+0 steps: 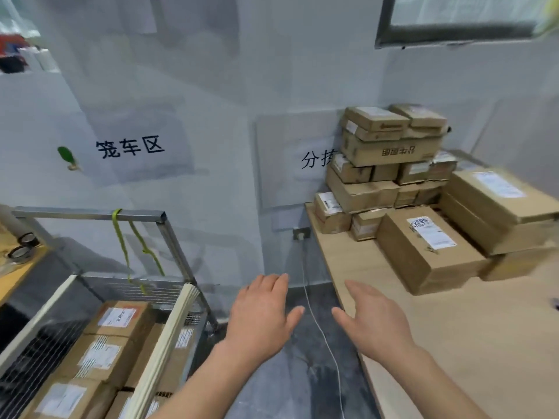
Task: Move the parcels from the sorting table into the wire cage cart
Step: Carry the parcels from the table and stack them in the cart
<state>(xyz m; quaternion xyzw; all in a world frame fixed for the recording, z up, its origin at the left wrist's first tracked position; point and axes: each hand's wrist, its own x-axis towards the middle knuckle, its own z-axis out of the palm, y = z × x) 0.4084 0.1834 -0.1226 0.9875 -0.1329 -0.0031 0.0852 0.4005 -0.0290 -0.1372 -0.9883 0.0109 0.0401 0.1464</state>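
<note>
Both hands empty, fingers spread — left hand (pixel 260 319) and right hand (pixel 373 320) hover between steel wire cage cart (pixel 169 237) and pale wood counter (pixel 453 343). The nearest brown labelled cardboard parcel (pixel 429 252) looks rigid, probably moderately heavy — best gripped at opposite ends.

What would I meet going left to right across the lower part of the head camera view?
Tape rolls → wire cage cart holding parcels → left hand → white cable → right hand → labelled parcel on the sorting table.
</note>
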